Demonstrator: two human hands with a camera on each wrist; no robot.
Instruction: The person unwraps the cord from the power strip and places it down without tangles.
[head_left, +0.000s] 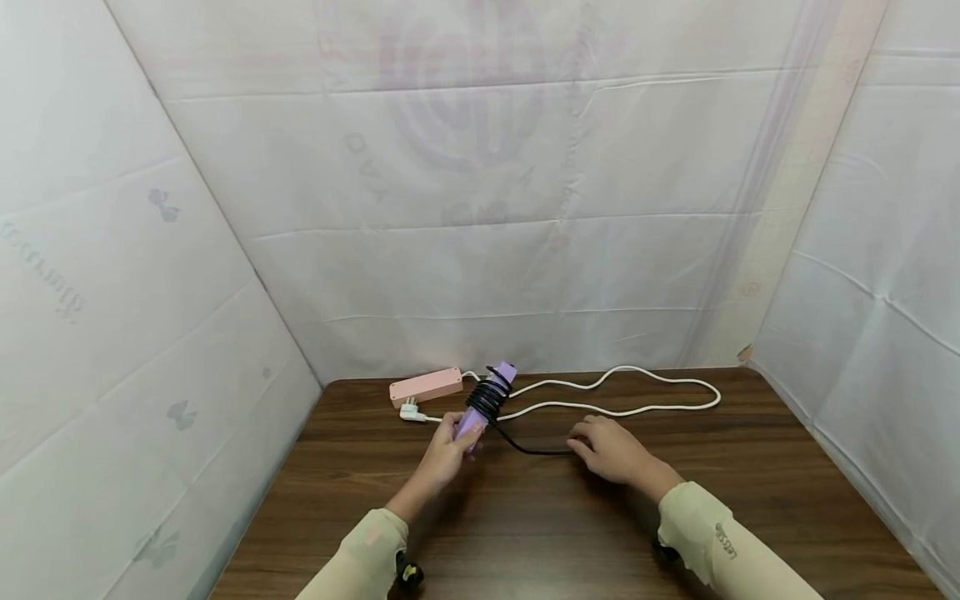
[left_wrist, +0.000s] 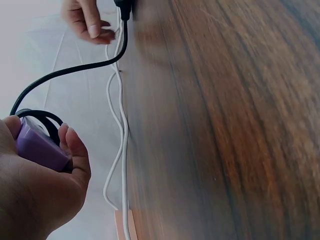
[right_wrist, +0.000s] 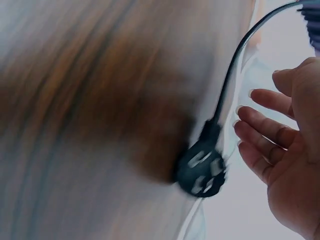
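Black cord [head_left: 486, 400] mostly wound, its tail loose

In the head view, your left hand [head_left: 447, 450] grips the lower end of the purple strip [head_left: 468, 422], fingers and thumb closed around it, and the strip points to your 1 o'clock. Many turns of cord circle its middle, so the winding looks well advanced; what seems left is the length trailing toward your right hand [head_left: 611, 450]. From that hand, the strip lies at 10 o'clock. A pink strip [head_left: 427, 387] lies on the table [head_left: 495, 533] at your left hand's 11 o'clock.

In the left wrist view, the tail arcs from the purple strip to a black plug [left_wrist: 123, 7] at 1 o'clock, just beside your right hand.

In the right wrist view, your right fingers are loosely bent and hold nothing; the plug is at their 8 o'clock, apart from them.
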